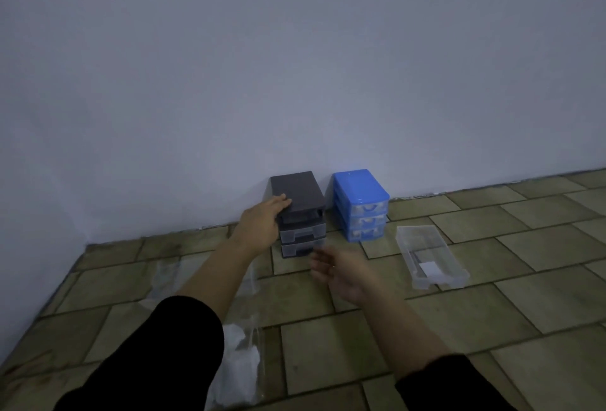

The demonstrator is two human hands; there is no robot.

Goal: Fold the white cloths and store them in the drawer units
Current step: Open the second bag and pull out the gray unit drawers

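A dark grey drawer unit (296, 189) stands against the wall with its top slot empty and two clear drawers below. My left hand (260, 222) rests on its top left corner, fingers laid over the edge. My right hand (341, 271) hovers blurred in front of the unit's lowest drawer, fingers loose, holding nothing. A blue drawer unit (360, 204) stands just right of the grey one with three drawers in it. A clear drawer (431, 256), pulled out, lies on the floor to the right. White cloths in clear plastic (241, 364) lie on the floor between my arms.
The white wall (295, 66) runs behind both units and meets a side wall at the left. More clear plastic wrap (165, 274) lies on the tiled floor (524, 296) to the left of my left arm.
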